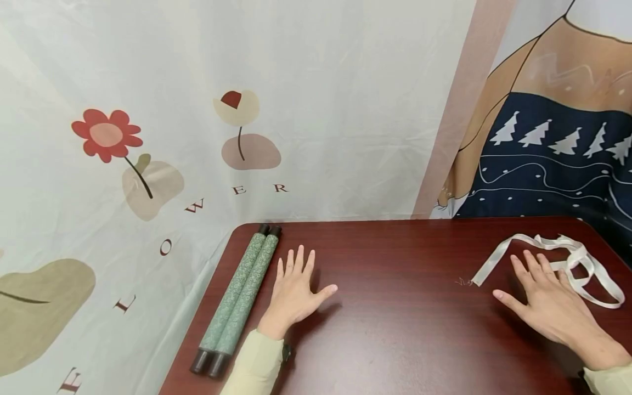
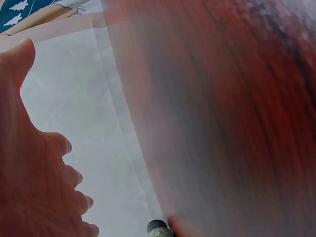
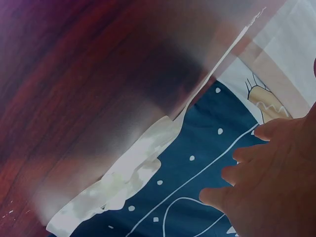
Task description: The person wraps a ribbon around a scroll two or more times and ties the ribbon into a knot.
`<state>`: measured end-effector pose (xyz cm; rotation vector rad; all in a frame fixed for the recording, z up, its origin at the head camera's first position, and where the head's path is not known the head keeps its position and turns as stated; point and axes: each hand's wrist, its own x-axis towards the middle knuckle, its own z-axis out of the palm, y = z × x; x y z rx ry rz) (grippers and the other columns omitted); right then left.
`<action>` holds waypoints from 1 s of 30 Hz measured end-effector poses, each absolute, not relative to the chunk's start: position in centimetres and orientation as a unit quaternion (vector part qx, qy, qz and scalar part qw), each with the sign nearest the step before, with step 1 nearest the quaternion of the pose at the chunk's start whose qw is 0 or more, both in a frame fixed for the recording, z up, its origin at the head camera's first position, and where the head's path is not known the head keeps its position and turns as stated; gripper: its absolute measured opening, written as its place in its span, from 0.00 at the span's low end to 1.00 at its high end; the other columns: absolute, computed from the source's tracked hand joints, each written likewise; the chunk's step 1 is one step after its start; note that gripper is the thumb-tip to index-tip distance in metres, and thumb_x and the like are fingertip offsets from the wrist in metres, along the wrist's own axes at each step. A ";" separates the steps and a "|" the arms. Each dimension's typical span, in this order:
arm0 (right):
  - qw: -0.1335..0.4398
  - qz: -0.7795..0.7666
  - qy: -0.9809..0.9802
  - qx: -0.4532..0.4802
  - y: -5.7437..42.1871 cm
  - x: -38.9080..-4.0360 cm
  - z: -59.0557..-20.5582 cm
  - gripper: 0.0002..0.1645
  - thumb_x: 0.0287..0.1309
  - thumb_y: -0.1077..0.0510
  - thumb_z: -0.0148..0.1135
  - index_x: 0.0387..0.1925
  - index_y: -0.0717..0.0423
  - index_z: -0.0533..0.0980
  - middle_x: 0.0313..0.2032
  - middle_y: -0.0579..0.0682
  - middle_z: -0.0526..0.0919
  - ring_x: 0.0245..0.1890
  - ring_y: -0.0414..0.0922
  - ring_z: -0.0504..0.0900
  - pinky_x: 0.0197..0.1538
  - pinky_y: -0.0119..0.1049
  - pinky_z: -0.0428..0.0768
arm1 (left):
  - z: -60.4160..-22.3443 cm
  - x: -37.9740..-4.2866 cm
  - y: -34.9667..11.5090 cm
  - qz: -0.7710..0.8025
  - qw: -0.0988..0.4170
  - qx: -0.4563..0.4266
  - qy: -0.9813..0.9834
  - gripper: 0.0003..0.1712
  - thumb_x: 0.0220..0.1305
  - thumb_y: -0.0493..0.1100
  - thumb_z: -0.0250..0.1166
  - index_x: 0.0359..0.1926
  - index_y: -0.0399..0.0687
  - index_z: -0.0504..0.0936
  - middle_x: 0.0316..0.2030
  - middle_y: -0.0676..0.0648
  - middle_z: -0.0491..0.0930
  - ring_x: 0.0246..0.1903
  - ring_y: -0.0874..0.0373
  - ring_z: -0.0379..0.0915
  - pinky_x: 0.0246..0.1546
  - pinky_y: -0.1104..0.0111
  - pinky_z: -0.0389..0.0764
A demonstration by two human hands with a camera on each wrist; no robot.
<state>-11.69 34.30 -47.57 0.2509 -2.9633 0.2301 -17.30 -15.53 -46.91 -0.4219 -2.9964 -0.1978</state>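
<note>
Two green patterned rods with black end caps, like scroll rollers (image 1: 239, 296), lie side by side along the table's left side. My left hand (image 1: 294, 293) hovers just right of them, fingers spread, holding nothing. One rod's black cap (image 2: 157, 224) peeks in at the bottom of the left wrist view. On the right, a loosely heaped white ribbon (image 1: 599, 274) has one frayed end trailing left. My right hand (image 1: 553, 304) is held over the near side of the ribbon, fingers spread and holding nothing. In the right wrist view the ribbon (image 3: 128, 173) lies beyond the fingers.
The dark red wooden table (image 1: 395, 307) has rounded far corners. Behind it hangs a pale curtain (image 1: 345, 109) printed with flowers and letters. At the right the curtain shows a printed figure with a navy tree pattern (image 1: 543, 170).
</note>
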 end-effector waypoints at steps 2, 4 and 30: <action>0.081 0.078 -0.990 0.083 34.3 -11.7 -47.6 0.56 0.59 0.31 0.50 0.67 0.74 0.52 0.67 0.76 0.44 0.65 0.52 0.21 0.60 0.72 0.32 | -46.9 -17.3 -15.5 -0.069 0.056 -0.140 -0.986 0.58 0.53 0.82 0.41 0.74 0.52 0.45 0.73 0.43 0.36 0.67 0.48 0.21 0.67 0.47 0.34; 0.081 0.080 -0.990 0.084 34.3 -11.7 -47.6 0.56 0.59 0.31 0.50 0.67 0.74 0.52 0.66 0.76 0.45 0.65 0.53 0.21 0.60 0.72 0.33 | -46.9 -17.2 -15.5 -0.068 0.057 -0.138 -0.987 0.57 0.54 0.81 0.42 0.74 0.52 0.45 0.73 0.43 0.36 0.67 0.48 0.21 0.67 0.46 0.35; 0.023 0.111 -0.986 0.120 34.2 -13.1 -48.0 0.52 0.60 0.32 0.49 0.66 0.71 0.56 0.66 0.74 0.51 0.67 0.63 0.36 0.58 0.75 0.45 | -47.4 -17.2 -14.0 -0.061 0.045 -0.160 -0.984 0.57 0.54 0.80 0.45 0.74 0.52 0.44 0.73 0.45 0.32 0.67 0.48 0.19 0.67 0.47 0.32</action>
